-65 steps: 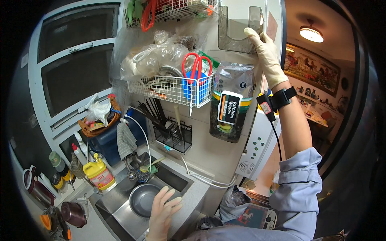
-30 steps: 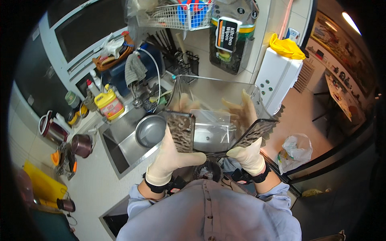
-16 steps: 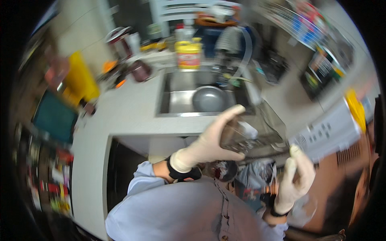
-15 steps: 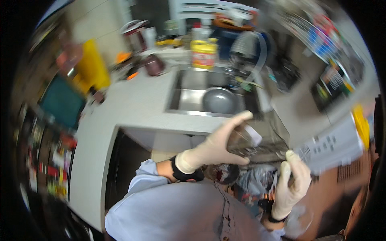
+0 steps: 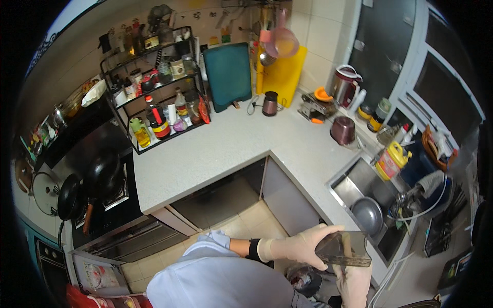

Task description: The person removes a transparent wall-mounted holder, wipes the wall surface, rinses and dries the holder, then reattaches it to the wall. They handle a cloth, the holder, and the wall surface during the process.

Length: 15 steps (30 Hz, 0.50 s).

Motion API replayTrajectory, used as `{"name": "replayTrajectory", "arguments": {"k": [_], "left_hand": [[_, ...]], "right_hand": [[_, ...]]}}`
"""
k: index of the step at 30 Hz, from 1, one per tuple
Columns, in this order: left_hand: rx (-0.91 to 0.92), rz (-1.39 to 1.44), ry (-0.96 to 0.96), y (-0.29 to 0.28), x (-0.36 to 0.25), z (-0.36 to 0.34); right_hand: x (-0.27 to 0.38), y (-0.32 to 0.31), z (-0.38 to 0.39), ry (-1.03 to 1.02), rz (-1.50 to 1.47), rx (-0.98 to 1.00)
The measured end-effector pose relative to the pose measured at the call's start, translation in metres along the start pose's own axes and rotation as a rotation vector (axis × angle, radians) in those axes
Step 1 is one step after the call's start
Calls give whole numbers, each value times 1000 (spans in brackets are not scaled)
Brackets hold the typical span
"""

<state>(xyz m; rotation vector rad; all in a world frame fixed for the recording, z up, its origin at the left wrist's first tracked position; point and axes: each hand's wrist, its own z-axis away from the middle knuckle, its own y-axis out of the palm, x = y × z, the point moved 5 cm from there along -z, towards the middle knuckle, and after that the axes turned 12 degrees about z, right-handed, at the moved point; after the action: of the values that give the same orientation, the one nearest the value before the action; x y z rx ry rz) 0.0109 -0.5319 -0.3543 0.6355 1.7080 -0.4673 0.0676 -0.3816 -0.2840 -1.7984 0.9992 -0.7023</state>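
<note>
Both my hands wear pale gloves with dark bands at the wrists. Between them is a smoky, see-through box-like tray with a grimy lower edge, held in front of my body near the sink counter. My left hand grips its left end, thumb and fingers on opposite sides. From below, my right hand holds the right part, and a finger shows through or inside the tray. Some right fingers are hidden behind the tray's edge. Beneath my hands stands a bin-like container with waste in it.
A sink with a grey metal bowl lies at right, a yellow jug behind it. The pale counter bends round in an L. A black condiment rack and a stove with a wok stand at left.
My view has swung left, bringing the rack and stove in. My left hand has closed further round the tray's end. My right hand has moved from the tray's corner to beneath it.
</note>
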Motion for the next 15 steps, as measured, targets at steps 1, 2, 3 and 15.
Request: {"name": "replayTrajectory", "arguments": {"k": [1,2,3,15], "left_hand": [[-11,-19,-29,-7,1,6],[-21,0,-9,-15,-1,12],[-17,18,-20,-23,-2,19],[-420,-113,-26,-165,-29,156]], "right_hand": [[3,6,-1,-55,83,139],[10,10,-7,-113,60,107],[19,16,-14,-174,33,78],[165,104,-136,-393,40,231]]}}
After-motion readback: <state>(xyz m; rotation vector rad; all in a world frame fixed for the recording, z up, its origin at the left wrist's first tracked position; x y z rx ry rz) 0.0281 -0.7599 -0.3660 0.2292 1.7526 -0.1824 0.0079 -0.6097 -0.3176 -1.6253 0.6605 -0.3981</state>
